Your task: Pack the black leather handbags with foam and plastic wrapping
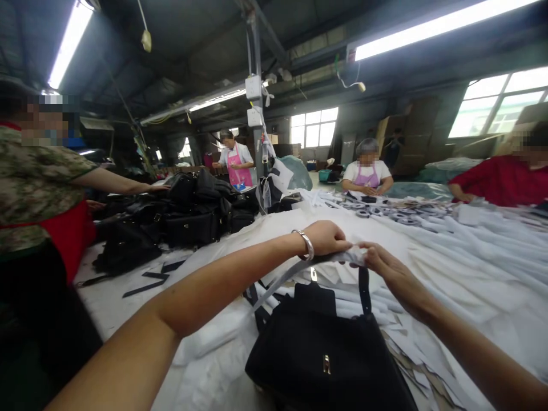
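A black handbag point(325, 354) with a small gold clasp lies right in front of me on a table covered with white sheets point(471, 268). Its handle rises to my hands. My left hand point(327, 237), a silver bangle on the wrist, is closed on a strip of grey-white wrapping point(282, 279) that runs around the handle. My right hand point(377, 260) pinches the same strip at the top of the handle, close beside the left.
A heap of black bags point(188, 211) lies at the far left of the table, with loose black straps point(149, 279) near it. A person in a red apron stands at the left, reaching over that heap. Three other people work at the far side.
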Motion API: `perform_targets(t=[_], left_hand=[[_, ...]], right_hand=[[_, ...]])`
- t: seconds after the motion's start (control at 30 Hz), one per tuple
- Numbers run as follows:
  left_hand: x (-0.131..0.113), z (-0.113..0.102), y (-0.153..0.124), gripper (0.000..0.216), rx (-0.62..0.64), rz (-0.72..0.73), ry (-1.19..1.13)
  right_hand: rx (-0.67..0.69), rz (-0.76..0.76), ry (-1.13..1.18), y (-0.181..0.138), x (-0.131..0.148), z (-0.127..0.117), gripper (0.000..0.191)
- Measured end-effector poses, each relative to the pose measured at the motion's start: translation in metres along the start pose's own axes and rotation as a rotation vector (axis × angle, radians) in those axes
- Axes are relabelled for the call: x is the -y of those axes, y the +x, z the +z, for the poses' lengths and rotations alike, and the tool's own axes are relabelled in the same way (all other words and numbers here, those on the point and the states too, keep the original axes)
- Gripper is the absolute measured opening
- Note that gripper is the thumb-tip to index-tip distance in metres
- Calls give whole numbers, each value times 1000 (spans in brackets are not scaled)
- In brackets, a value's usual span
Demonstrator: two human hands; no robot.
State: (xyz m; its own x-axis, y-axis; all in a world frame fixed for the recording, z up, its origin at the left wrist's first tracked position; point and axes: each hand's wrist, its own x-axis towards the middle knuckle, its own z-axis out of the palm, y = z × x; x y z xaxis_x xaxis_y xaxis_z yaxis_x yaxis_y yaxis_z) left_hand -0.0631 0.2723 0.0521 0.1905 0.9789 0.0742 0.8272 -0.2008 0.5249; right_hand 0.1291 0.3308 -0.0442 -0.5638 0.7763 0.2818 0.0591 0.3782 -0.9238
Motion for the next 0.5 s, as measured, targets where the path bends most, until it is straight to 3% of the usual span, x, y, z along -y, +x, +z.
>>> perform_targets(t=[0.13,0.37,0.5], left_hand=[[13,0,-1,29,50,-16,8],[2,35,15,28,172,-113,-164],[3,39,23,30,202,-133,-259]], right_hand=[[129,104,104,-6,-16,-3,38],[44,55,408,-9,-8,22,37],[-23,48,523,-18,0,22,36]])
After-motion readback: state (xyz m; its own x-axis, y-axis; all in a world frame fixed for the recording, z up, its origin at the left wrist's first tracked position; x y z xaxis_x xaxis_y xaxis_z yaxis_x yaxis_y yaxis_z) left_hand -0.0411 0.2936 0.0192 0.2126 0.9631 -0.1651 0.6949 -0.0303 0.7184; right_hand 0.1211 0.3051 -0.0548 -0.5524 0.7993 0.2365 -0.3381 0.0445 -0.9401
